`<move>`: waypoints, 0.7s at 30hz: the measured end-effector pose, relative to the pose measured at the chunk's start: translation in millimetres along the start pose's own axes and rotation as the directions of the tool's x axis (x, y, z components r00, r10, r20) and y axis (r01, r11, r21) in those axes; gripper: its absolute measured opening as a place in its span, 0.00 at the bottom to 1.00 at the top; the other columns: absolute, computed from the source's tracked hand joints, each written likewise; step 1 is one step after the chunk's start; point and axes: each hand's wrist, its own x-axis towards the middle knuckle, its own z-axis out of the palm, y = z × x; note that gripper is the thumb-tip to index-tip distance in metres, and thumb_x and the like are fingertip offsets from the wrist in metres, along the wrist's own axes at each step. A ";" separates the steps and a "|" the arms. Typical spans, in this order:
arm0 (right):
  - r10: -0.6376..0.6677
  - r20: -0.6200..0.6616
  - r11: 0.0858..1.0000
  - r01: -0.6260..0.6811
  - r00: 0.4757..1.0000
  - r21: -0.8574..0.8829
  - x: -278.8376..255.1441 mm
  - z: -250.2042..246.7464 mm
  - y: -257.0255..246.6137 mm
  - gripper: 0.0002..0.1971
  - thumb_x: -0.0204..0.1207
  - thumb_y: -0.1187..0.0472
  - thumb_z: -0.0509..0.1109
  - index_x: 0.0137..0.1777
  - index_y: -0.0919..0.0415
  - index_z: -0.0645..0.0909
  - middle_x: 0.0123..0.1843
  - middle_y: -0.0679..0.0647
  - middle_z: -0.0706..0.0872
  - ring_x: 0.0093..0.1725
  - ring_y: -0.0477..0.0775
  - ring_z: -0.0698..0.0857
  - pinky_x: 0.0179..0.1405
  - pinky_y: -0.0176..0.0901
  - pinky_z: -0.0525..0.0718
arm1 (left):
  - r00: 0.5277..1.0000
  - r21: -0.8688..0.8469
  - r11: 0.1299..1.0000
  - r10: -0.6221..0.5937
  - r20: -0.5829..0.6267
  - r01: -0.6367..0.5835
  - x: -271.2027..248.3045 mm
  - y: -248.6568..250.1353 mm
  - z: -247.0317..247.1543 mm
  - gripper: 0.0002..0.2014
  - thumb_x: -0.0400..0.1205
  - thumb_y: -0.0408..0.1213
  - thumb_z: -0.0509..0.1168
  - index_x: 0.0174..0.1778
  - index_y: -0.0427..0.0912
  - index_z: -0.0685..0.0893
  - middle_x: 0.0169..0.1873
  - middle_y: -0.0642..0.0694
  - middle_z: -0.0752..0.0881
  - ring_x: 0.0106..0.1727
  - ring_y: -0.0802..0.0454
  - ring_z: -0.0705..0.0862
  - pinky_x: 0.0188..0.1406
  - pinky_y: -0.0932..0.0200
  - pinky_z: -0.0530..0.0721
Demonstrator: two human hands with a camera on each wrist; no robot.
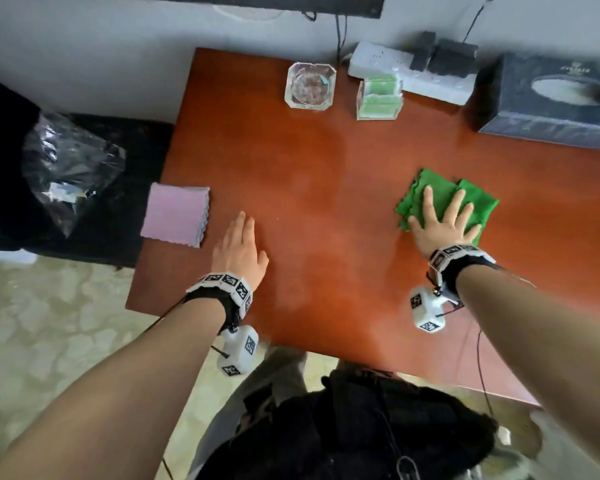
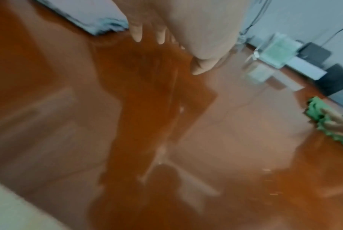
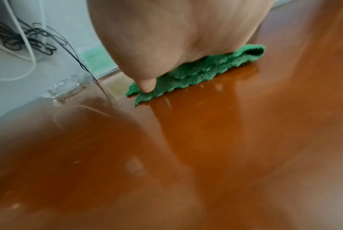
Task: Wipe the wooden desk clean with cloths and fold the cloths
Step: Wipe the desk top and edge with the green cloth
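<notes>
Reddish-brown and glossy, the wooden desk (image 1: 309,188) stands against a pale wall, with mottled tiled floor below its near edge. Toward the wall from the green cloth (image 1: 478,199) sit a glass ashtray (image 1: 310,85), a clear holder (image 1: 379,97) of green slips (contents too blurred to name), a white power strip (image 1: 378,60) and a dark tissue box (image 1: 548,98), cut off at the frame edge. Spread flat, the right hand (image 1: 440,223) presses the green cloth. Well left of it, the left hand (image 1: 239,247) rests flat with straight fingers, just beside a folded pink cloth (image 1: 175,214).
</notes>
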 end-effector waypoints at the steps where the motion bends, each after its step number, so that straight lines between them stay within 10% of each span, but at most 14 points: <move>1: 0.008 -0.012 1.000 -0.008 1.000 0.013 -2.4 4.8 -20.8 0.34 0.83 0.36 0.51 0.83 0.32 0.37 0.86 0.57 0.30 0.85 0.66 0.37 0.79 0.75 0.41 | 0.999 0.024 1.000 0.001 0.034 -0.001 -2.3 -20.3 -0.8 0.36 0.85 0.45 0.61 0.87 0.43 0.53 0.87 0.48 0.49 0.86 0.48 0.57 0.80 0.43 0.67; 6: -0.177 -0.027 0.983 0.176 0.984 -0.045 -20.3 29.4 -121.7 0.33 0.81 0.34 0.49 0.83 0.31 0.38 0.86 0.57 0.31 0.85 0.67 0.36 0.79 0.75 0.39 | 0.971 0.042 0.985 0.160 0.179 -0.170 -11.8 -66.3 -3.3 0.38 0.85 0.43 0.61 0.88 0.46 0.48 0.87 0.54 0.40 0.87 0.54 0.49 0.80 0.48 0.65; 12: -0.417 0.118 0.903 0.426 0.901 -0.060 -53.7 47.0 -217.1 0.28 0.83 0.35 0.41 0.82 0.28 0.39 0.86 0.54 0.29 0.84 0.64 0.33 0.79 0.73 0.36 | 0.981 -0.219 0.971 0.131 0.142 -0.098 -11.5 -69.3 -3.8 0.40 0.81 0.32 0.65 0.87 0.46 0.52 0.87 0.55 0.49 0.85 0.53 0.58 0.81 0.45 0.64; 21: -0.670 0.209 0.651 0.699 0.712 -0.295 -117.6 87.8 -182.4 0.29 0.84 0.36 0.42 0.82 0.29 0.35 0.86 0.54 0.29 0.85 0.64 0.37 0.80 0.73 0.42 | 0.982 -0.152 0.980 0.148 0.113 -0.130 -25.4 -85.6 12.0 0.40 0.81 0.33 0.64 0.87 0.43 0.51 0.87 0.53 0.46 0.80 0.44 0.68 0.77 0.46 0.70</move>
